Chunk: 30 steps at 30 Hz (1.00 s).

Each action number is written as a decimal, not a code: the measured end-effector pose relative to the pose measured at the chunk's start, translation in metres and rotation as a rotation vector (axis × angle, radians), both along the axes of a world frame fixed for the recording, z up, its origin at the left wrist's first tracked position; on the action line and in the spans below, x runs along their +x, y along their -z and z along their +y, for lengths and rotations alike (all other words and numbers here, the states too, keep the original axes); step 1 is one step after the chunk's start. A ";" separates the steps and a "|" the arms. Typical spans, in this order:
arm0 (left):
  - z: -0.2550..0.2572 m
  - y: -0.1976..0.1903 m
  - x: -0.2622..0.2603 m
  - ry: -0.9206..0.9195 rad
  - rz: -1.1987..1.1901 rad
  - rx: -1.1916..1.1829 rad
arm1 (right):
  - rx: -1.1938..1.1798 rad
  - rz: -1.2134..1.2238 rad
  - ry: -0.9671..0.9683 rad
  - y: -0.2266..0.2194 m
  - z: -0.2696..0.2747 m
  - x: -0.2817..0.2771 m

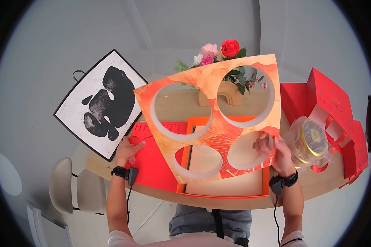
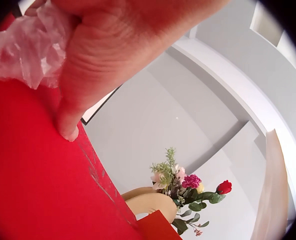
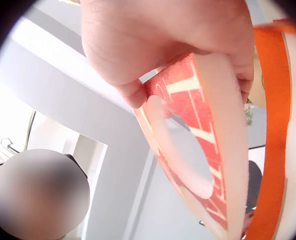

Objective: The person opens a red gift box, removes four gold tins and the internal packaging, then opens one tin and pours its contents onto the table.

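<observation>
My right hand (image 1: 281,154) grips a corner of a thick orange-and-red printed foam insert (image 1: 214,111), fingers through one of its large round holes. The insert is raised and tilted; its white cut edge (image 3: 228,130) shows in the right wrist view. Beneath it lies an orange-rimmed open box (image 1: 222,196) with a pale inside. My left hand (image 1: 127,151) is at the left side of a flat red lid (image 1: 152,164), its thumb on the red surface. Crumpled clear plastic wrap (image 2: 33,50) bulges from between that hand's thumb and fingers.
A plastic-wrapped jar with a gold rim (image 1: 311,138) stands right of my right hand, before red folded boxes (image 1: 334,103). Behind the insert is a flower arrangement (image 1: 231,48) in a wooden arch holder (image 1: 231,91). A black-and-white panel (image 1: 111,103) stands at left, chairs (image 1: 90,191) below it.
</observation>
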<state>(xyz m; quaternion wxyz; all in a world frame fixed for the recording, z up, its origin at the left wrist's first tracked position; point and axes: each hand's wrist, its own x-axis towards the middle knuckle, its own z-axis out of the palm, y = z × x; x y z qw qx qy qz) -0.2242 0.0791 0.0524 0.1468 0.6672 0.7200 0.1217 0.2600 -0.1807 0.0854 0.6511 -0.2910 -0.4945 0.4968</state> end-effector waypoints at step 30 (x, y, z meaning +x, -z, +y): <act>-0.060 -0.017 0.167 0.722 -1.642 -0.580 | -0.055 0.029 -0.052 0.016 0.002 0.009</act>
